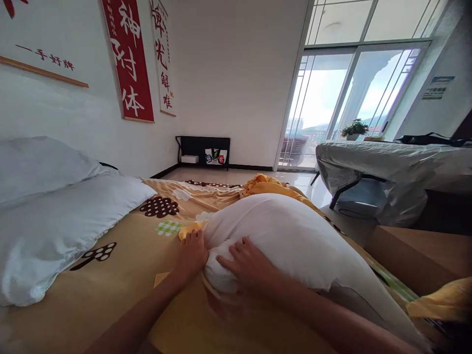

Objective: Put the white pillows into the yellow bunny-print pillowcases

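Note:
A plump white pillow (283,226) lies across the bed in front of me, its near left corner bunched up beside a yellow pillowcase (184,314). My left hand (193,253) is closed on the pillowcase's edge, a bit of yellow cloth poking out beyond the fingers. Pressed onto the pillow's bunched corner is my right hand (250,263), its fingers spread over the white fabric. How far the corner sits inside the pillowcase is hidden by my hands and arms.
Two white pillows (73,221) rest at the left on the patterned bed sheet (125,275). Orange cloth (263,184) is heaped at the far edge. To the right stand a cardboard box (416,250) and a plastic-covered table (398,157). A low black shelf (201,147) stands by the wall.

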The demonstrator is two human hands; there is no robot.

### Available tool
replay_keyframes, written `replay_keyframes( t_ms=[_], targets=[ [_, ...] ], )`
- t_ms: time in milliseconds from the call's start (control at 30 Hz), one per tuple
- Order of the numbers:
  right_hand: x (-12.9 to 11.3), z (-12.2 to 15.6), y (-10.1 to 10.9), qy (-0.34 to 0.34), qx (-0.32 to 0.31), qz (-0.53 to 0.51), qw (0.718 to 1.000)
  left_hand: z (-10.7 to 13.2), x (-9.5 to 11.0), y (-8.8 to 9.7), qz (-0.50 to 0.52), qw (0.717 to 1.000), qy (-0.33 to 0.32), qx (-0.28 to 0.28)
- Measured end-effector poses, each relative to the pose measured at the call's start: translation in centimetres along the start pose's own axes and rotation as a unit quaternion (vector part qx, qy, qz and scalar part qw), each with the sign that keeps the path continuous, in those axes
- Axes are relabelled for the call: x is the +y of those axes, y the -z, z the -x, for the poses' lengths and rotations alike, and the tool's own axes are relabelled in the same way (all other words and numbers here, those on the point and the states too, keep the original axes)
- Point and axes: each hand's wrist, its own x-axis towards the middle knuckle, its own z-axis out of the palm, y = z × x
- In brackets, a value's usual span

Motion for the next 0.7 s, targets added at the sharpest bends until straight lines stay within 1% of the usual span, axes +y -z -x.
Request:
replay_keyframes(
  t_ms=[33,67,100,133,167,200,267,333,433,500,600,700],
  targets=[
    [0.3,-0.4,0.2,0.005,0.003,-0.001,1.000,0.9,0.0,0.2,-0.020,0.998,-0.044,0.028],
    [0.7,-0.8,0.5,0.010,0.004,-0.002,1.000,1.7,-0.2,0.4,-0.034,0.993,-0.104,0.041],
    [1.0,-1.1,0.7,0.015,0.001,-0.001,1.000,2.3,-0.5,0.6,-0.038,0.984,-0.169,0.038],
    [1.3,-1.4,1.0,0.023,-0.004,0.002,1.000,2.8,-0.9,0.9,-0.032,0.973,-0.227,0.019],
    [1.7,-1.7,1.3,0.033,-0.009,0.006,0.999,3.1,-1.4,1.1,-0.020,0.963,-0.267,-0.007],
    [2.0,-1.9,1.5,0.044,-0.016,0.013,0.999,3.1,-1.8,1.4,-0.007,0.957,-0.288,-0.030],
    [2.6,-2.3,1.9,0.060,-0.028,0.026,0.997,2.5,-2.5,1.7,0.012,0.954,-0.294,-0.056],
    [3.0,-2.7,2.1,0.063,-0.036,0.031,0.997,1.4,-2.8,1.9,0.016,0.953,-0.293,-0.072],
    [3.5,-3.2,2.3,0.057,-0.050,0.030,0.997,-0.1,-2.8,1.9,0.005,0.948,-0.303,-0.100],
    [3.9,-3.7,2.5,0.047,-0.061,0.032,0.997,-0.6,-2.4,2.0,-0.020,0.945,-0.307,-0.113],
    [4.6,-4.6,2.7,0.032,-0.083,0.026,0.996,-0.6,-1.7,2.7,-0.077,0.935,-0.332,-0.097],
    [5.3,-6.0,2.3,0.028,-0.100,-0.006,0.995,-0.3,-0.5,3.9,-0.099,0.913,-0.390,-0.071]
  ],
)
